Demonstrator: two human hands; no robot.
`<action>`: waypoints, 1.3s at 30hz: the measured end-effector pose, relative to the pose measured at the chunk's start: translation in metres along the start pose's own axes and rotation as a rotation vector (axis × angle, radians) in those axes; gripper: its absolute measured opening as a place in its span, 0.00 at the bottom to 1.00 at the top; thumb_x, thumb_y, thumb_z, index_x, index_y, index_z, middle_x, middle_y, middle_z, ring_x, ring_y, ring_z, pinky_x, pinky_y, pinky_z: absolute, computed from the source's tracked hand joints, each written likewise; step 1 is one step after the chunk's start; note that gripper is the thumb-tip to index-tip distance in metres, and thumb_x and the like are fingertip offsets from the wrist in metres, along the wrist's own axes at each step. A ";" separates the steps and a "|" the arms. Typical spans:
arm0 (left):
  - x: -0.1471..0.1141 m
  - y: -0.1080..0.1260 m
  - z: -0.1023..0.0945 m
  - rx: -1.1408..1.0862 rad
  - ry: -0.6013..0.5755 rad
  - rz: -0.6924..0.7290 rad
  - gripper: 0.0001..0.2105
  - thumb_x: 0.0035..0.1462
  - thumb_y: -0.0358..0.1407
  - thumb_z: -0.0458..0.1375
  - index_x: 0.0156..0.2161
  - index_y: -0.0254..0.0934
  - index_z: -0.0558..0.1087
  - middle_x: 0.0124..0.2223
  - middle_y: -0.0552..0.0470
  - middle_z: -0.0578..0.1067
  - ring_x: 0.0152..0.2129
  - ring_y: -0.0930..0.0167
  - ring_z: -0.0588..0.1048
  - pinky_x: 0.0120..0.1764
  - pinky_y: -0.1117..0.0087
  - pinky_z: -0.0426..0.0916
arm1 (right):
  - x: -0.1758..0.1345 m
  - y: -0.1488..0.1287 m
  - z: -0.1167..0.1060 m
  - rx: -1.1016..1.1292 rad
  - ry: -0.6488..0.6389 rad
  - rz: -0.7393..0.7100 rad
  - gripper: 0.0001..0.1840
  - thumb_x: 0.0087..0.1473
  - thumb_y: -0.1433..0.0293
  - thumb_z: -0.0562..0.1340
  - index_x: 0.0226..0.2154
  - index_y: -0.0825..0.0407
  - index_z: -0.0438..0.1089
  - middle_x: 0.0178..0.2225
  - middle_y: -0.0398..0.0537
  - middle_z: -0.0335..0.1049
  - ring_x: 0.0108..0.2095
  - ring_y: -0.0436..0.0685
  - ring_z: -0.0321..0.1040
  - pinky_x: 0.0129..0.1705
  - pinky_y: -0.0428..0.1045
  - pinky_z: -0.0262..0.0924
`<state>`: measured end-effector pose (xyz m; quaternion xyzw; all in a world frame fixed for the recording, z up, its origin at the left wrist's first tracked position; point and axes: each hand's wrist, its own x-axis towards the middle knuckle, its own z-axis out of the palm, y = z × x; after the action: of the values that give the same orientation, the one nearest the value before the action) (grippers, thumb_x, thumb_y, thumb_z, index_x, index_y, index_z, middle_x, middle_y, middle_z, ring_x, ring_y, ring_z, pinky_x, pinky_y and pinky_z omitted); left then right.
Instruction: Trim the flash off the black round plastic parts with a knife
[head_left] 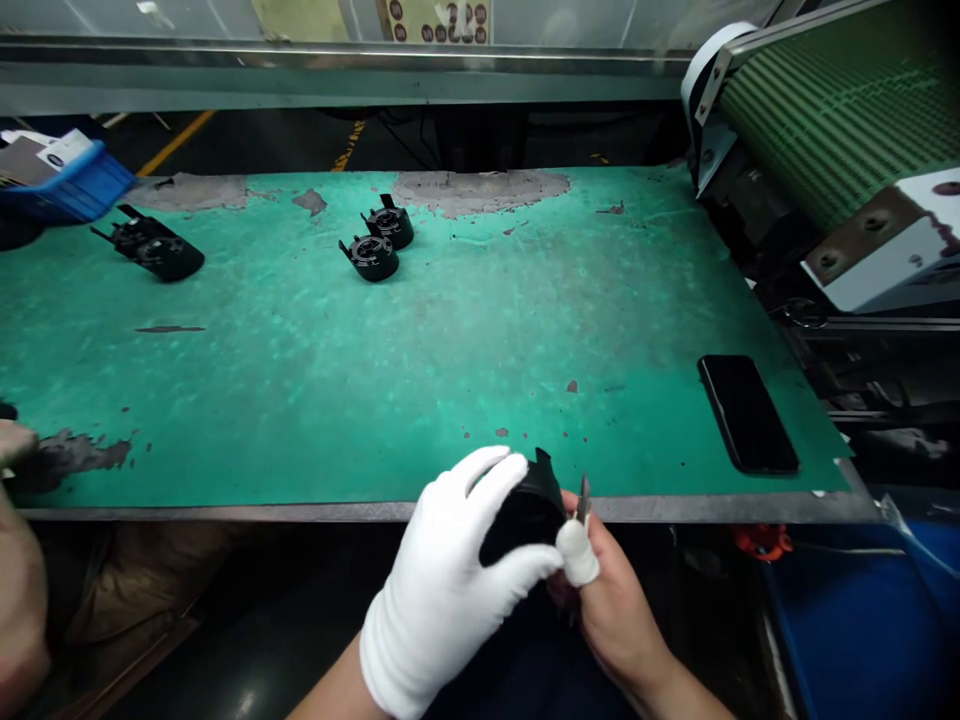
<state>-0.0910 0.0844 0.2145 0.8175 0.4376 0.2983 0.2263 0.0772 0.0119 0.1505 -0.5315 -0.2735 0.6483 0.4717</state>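
My left hand (pixel 450 570), in a white glove, grips a black round plastic part (pixel 534 500) just past the table's front edge. Its fingers lie over the top and its thumb is across the near side. My right hand (pixel 619 610) is bare except for a white cover on the thumb. It is closed around a knife (pixel 584 496), whose narrow metal blade points up beside the part's right side. The knife's handle is hidden in the fingers. Farther back on the table stand two similar black plastic parts (pixel 374 258), side by side.
More black parts (pixel 171 255) stand at the left, near a blue bin (pixel 75 188). A black phone (pixel 748 413) lies at the right of the green table (pixel 480 340). A green conveyor belt (pixel 847 105) rises at the back right. Another person's hand (pixel 15 440) shows at the left edge.
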 end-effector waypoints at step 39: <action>-0.024 -0.033 0.071 0.093 0.113 -0.085 0.21 0.57 0.21 0.57 0.54 0.39 0.69 0.51 0.45 0.74 0.55 0.59 0.71 0.61 0.47 0.64 | 0.024 0.024 -0.046 -0.131 -0.196 0.081 0.21 0.66 0.56 0.55 0.29 0.52 0.70 0.29 0.43 0.62 0.33 0.55 0.58 0.39 0.50 0.55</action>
<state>-0.0718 0.0733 0.1355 0.7898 0.4973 0.3132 0.1755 0.1130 0.0175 0.1063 -0.5057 -0.3385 0.6964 0.3805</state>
